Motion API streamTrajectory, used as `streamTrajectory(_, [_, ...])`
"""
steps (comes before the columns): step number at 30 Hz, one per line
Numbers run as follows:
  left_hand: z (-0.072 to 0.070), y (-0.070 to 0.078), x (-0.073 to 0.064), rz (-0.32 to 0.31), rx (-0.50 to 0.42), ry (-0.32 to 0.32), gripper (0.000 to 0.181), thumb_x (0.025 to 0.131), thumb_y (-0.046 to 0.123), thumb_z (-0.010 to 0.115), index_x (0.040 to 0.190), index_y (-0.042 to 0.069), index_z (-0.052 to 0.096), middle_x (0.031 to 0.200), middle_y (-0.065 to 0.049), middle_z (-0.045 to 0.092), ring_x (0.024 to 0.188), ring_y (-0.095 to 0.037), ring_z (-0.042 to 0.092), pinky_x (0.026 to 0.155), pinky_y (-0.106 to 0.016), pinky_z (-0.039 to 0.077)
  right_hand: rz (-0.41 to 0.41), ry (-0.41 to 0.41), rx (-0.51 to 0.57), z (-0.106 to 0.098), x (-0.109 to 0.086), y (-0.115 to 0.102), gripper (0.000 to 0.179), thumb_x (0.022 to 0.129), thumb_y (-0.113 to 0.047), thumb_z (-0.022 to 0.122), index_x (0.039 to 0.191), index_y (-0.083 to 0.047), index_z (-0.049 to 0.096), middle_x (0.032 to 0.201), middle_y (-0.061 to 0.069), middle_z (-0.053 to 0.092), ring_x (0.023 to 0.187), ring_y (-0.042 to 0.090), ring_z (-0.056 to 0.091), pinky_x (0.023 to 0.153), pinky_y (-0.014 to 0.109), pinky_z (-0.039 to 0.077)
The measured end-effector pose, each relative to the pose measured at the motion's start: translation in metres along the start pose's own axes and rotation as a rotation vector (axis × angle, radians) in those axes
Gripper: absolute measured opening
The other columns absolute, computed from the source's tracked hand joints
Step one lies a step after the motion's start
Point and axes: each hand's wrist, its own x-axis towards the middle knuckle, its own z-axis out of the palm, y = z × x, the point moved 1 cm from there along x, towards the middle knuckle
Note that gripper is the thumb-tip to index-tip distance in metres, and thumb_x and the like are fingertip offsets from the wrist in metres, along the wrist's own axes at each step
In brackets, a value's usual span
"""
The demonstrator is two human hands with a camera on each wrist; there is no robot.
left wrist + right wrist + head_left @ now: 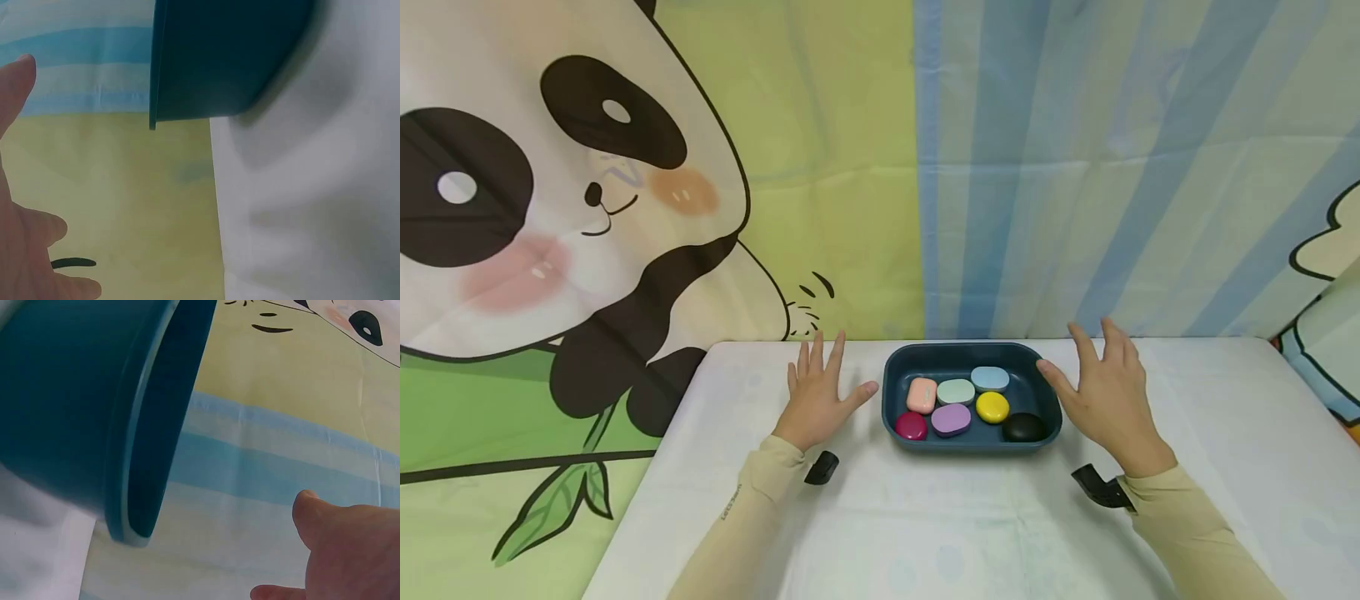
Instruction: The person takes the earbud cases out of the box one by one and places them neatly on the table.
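A dark blue rectangular tub [970, 446] stands on the white table between the two hands. Inside lie several smooth rounded pieces: pink [922, 395], pale green [956, 392], light blue [990, 379], yellow [992, 407], purple [951, 420], crimson [911, 426] and black [1024, 427]. The left hand [817, 404] is spread beside the tub's left end, thumb toward it, holding nothing. At the other end, the right hand [1108, 404] is also spread and holds nothing; its thumb overlaps the rim in the head view, while the right wrist view shows that thumb apart from the tub [69, 406].
The white table [940, 525] runs back to a printed cloth backdrop [850, 167] with a panda and blue stripes. Black straps [1101, 487] sit at both wrists, below beige sleeves [1202, 533].
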Motion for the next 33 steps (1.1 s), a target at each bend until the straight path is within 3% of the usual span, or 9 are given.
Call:
streamTrajectory(15, [0.018, 0.016, -0.004, 0.015, -0.123, -0.04, 0.092, 0.079, 0.076, 0.039, 0.15, 0.029, 0.003, 0.155, -0.009, -0.002, 0.14, -0.032, -0.006, 0.107, -0.059, 0.0, -0.028, -0.002, 0.074, 0.019, 0.003, -0.023, 0.067, 0.092, -0.045, 0.053, 0.139, -0.001, 0.036, 0.143, 0.033, 0.018, 0.126, 0.055, 0.019, 0.095, 0.068, 0.019])
streamTrajectory(20, [0.026, 0.022, -0.005, 0.028, -0.141, -0.036, 0.093, 0.08, 0.075, 0.04, 0.151, 0.023, 0.009, 0.155, -0.011, 0.0, 0.14, -0.034, -0.003, 0.106, -0.061, 0.004, -0.063, 0.005, 0.109, 0.029, 0.004, -0.029, 0.064, 0.091, -0.04, 0.055, 0.138, 0.0, 0.038, 0.143, 0.032, 0.02, 0.125, 0.054, 0.02, 0.096, 0.066, 0.02])
streamTrajectory(33, [0.044, 0.045, -0.011, 0.043, -0.134, -0.062, 0.094, 0.079, 0.076, 0.039, 0.15, 0.023, 0.008, 0.155, -0.009, 0.0, 0.14, -0.032, -0.003, 0.107, -0.06, 0.002, -0.095, -0.078, 0.133, 0.056, 0.006, -0.043, 0.063, 0.09, -0.039, 0.058, 0.139, -0.005, 0.037, 0.143, 0.029, 0.022, 0.127, 0.05, 0.022, 0.098, 0.064, 0.023])
